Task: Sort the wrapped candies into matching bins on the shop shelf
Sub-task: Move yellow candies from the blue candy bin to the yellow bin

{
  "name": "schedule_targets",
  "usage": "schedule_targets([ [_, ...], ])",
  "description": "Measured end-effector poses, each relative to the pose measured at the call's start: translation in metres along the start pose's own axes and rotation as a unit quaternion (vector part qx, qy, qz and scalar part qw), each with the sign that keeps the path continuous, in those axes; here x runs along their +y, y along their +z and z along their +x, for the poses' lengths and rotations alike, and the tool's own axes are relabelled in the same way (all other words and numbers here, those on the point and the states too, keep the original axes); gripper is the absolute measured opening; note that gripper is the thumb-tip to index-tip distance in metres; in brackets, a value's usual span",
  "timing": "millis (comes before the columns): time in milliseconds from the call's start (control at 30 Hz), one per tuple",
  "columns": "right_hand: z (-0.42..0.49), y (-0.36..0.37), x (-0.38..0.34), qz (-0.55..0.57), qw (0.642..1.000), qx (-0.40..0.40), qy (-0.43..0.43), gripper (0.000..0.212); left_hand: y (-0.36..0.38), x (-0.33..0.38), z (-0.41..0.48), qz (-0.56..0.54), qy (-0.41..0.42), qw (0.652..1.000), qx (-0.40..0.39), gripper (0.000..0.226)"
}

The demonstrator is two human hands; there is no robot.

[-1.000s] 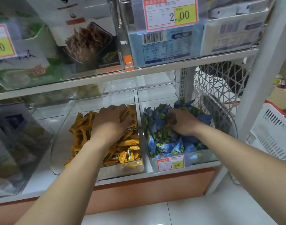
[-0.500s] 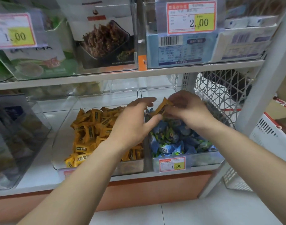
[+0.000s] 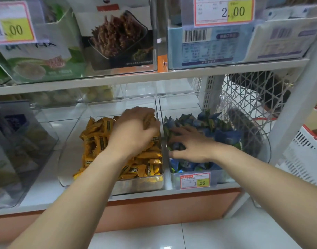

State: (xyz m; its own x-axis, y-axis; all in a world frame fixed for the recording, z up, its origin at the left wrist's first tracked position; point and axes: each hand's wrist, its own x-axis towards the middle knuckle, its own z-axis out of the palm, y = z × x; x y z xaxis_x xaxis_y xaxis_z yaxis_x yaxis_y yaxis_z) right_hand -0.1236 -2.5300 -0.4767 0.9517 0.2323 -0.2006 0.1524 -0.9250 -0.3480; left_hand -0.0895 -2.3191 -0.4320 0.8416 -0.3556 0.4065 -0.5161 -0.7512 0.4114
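Note:
Yellow wrapped candies (image 3: 96, 139) fill the left clear bin (image 3: 136, 186) on the lower shelf. Blue-green wrapped candies (image 3: 224, 133) fill the right clear bin (image 3: 220, 175), which carries a 1.00 price tag (image 3: 195, 180). My left hand (image 3: 134, 130) is down over the back right of the yellow pile, fingers curled and blurred; its palm is hidden. My right hand (image 3: 190, 144) lies flat on the blue candies near the bin's left wall, fingers spread, holding nothing I can see.
The upper shelf board (image 3: 154, 74) hangs low over both bins and carries boxed snacks with price labels. A clear bin of dark packets (image 3: 19, 150) stands at the left. A white lattice side panel (image 3: 253, 90) and a white basket (image 3: 305, 155) are at the right.
Half a second ago both hands met above the bins with a yellow candy between them. My left hand has since dropped into the yellow bin, my right hand into the blue bin.

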Motion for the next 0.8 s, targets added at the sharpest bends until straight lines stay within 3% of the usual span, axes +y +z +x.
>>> schedule_targets([
  [67, 0.004, -0.002, 0.001, -0.03, 0.999, -0.023, 0.019, 0.08, 0.01, 0.01, -0.004, 0.027, 0.018, 0.997, -0.071, 0.065],
  [133, 0.006, -0.005, 0.003, -0.066, 0.997, -0.022, 0.03, 0.089, 0.018, 0.01, -0.005, 0.07, 0.036, 0.992, -0.102, 0.072],
  [367, -0.002, -0.025, 0.036, -0.127, 0.989, 0.001, 0.078, 0.05, 0.02, 0.003, -0.004, 0.044, 0.035, 0.993, -0.104, 0.073],
  [600, -0.01, -0.045, 0.037, -0.198, 0.971, 0.012, 0.133, 0.051, 0.026, 0.0, -0.005, 0.043, 0.036, 0.995, -0.084, 0.065],
  [700, -0.013, -0.053, 0.031, -0.263, 0.945, 0.017, 0.192, 0.045, 0.027, 0.0, -0.005, 0.038, 0.034, 0.996, -0.076, 0.067],
  [800, -0.01, -0.052, 0.019, -0.281, 0.94, 0.106, 0.159, 0.039, 0.029, 0.001, -0.005, 0.038, 0.029, 0.996, -0.075, 0.071],
])
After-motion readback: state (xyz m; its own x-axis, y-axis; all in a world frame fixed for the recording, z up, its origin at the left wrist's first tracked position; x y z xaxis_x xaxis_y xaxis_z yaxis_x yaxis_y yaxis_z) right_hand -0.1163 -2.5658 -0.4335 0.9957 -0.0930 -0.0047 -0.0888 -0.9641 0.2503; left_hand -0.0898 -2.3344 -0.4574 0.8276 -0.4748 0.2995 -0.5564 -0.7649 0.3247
